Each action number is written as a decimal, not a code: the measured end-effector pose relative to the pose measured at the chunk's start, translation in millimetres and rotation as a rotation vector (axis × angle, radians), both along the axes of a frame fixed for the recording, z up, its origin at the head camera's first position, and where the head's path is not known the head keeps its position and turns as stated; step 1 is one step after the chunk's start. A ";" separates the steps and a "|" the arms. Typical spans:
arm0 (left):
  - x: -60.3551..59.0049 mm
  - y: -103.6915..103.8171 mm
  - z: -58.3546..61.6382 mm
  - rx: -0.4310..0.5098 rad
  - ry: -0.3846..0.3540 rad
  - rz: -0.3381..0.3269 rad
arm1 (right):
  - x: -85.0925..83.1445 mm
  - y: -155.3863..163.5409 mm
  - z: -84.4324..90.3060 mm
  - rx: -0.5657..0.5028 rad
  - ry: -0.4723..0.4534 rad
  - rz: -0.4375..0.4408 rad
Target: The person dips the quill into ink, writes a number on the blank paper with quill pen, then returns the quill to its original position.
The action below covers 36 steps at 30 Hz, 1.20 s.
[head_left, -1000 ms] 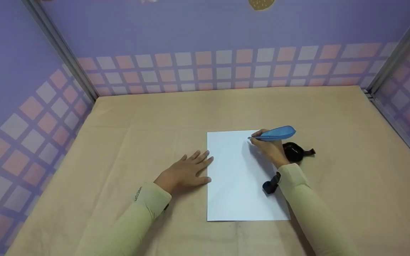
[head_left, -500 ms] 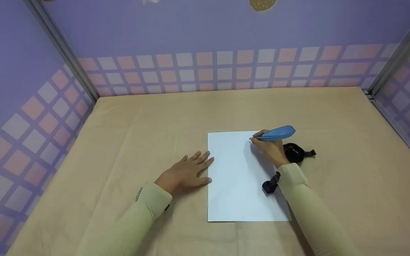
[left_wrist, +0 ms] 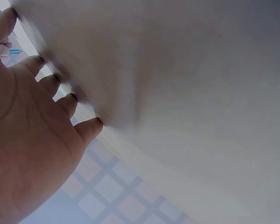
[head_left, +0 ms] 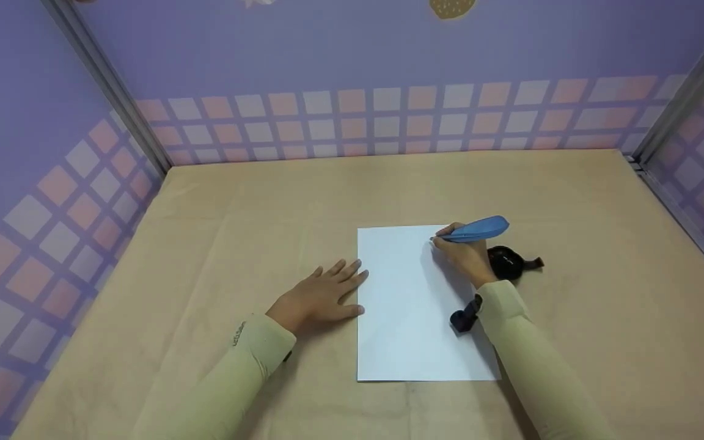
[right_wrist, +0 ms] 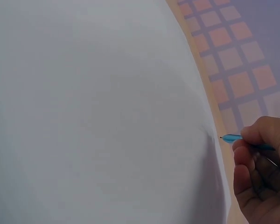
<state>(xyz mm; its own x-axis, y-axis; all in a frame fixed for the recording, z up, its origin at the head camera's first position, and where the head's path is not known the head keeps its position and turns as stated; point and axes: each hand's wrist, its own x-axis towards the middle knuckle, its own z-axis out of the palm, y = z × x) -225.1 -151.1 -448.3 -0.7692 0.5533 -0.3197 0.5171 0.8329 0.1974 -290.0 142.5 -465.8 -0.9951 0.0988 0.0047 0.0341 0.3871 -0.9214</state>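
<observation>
Head view shows the right hand [head_left: 465, 260] pinching the blue feather pen [head_left: 479, 228] over the upper right of the white paper [head_left: 401, 305], and steady strokes likely want the left hand [head_left: 315, 298], fingers spread, pressing its left edge.

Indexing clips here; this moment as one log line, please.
left hand: spread at left edge of paper | right hand: pinches blue pen over paper | black object: beside right hand
</observation>
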 end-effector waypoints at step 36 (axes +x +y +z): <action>1.5 -0.1 1.4 0.025 -0.022 0.015 | -1.5 4.1 -5.0 0.016 -0.034 -0.011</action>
